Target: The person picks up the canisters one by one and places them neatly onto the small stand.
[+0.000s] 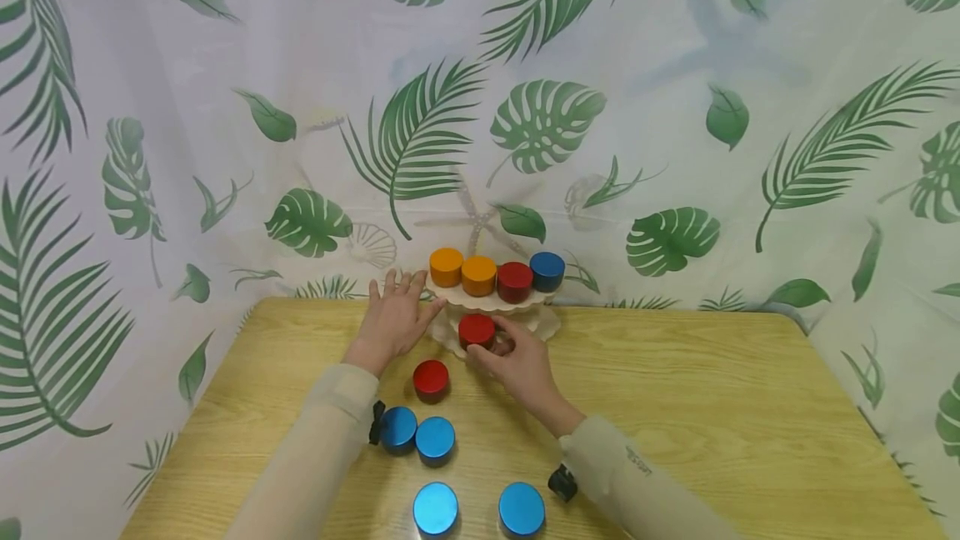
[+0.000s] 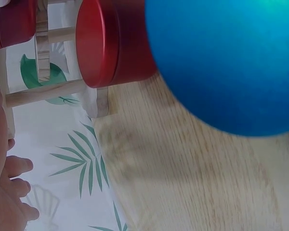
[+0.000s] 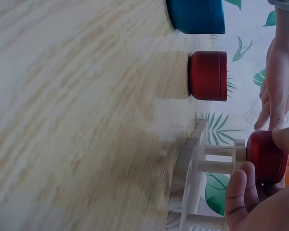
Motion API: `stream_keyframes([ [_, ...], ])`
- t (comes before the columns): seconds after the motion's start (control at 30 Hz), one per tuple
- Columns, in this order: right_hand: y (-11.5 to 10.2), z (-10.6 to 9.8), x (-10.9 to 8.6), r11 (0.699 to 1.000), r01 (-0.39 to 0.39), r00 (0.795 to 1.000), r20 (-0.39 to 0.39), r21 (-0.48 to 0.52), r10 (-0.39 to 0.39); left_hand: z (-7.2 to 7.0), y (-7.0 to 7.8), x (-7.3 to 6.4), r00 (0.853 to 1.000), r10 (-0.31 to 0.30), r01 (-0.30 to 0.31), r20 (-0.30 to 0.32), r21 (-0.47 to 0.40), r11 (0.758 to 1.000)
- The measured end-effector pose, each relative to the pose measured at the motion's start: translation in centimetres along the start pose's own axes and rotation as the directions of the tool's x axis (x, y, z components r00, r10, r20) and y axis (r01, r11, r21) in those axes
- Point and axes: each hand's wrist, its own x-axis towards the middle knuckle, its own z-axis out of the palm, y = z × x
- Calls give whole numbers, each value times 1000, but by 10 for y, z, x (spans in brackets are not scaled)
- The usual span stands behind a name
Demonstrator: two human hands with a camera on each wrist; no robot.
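Observation:
A tiered wooden stand (image 1: 491, 303) with scalloped edges is at the back of the table. Between thumb and fingers my right hand (image 1: 522, 362) grips a red round tin (image 1: 476, 330), held at the front of the stand below its top tier. In the right wrist view the same red tin (image 3: 266, 156) is close to a wooden piece of the stand; contact cannot be told. My left hand (image 1: 392, 317) lies at the stand's left side, fingers spread, thumb at the upper tier's edge. On that tier are two orange tins (image 1: 446, 267), a red tin (image 1: 515, 282) and a blue tin (image 1: 547, 272).
Another red tin (image 1: 431, 380) stands on the wooden table (image 1: 675, 407) in front of the stand. Two blue tins (image 1: 435, 440) sit side by side near my left wrist. Two more blue tins (image 1: 521, 510) are nearer the front. A leaf-patterned cloth (image 1: 600, 40) hangs behind.

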Motion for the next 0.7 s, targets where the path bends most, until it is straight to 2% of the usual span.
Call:
stream_keyframes([
  [0.17,1,3,1,1000,-13,1000,-25,-13,13,1,-1,1,1000,2,-2,-7,6,1000],
  [0.47,4,5,-1,999,-50,998,-42,19,51,3,-1,0,1000,-1,0,-8,-15,1000],
  [0.7,4,4,-4,997,-59,992,-108,44,63,3,-2,1,1000,1,-1,-17,-15,1000],
])
